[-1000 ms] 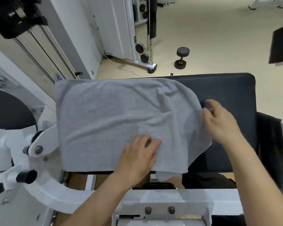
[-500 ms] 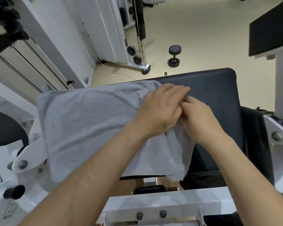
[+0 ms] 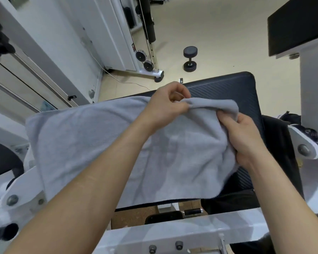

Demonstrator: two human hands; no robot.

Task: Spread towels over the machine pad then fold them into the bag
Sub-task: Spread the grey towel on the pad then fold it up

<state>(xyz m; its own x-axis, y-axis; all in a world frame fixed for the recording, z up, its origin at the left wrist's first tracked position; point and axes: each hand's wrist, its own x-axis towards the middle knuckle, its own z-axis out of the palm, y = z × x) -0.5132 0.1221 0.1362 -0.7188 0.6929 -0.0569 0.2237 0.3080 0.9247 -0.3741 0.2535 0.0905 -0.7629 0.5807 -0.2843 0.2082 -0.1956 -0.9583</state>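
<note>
A grey towel (image 3: 92,143) lies over the left and middle of the black machine pad (image 3: 233,88). My left hand (image 3: 167,105) pinches the towel's far right edge and holds it raised off the pad. On the towel's bunched right side, closer to me, my right hand (image 3: 246,136) is closed on the cloth. The towel's right part is lifted and wrinkled between the two hands. The right end of the pad is bare. No bag can be made out with certainty.
White machine frame parts (image 3: 308,149) flank the pad on both sides and a white crossbar (image 3: 173,233) runs in front of me. A black dumbbell (image 3: 190,58) stands on the beige floor beyond. Another black pad (image 3: 297,24) sits at top right. Dark cloth (image 3: 277,143) hangs right of the pad.
My left hand moved from the towel's near edge to its far right edge. Both hands have taken hold of the right side and lifted it off the pad.
</note>
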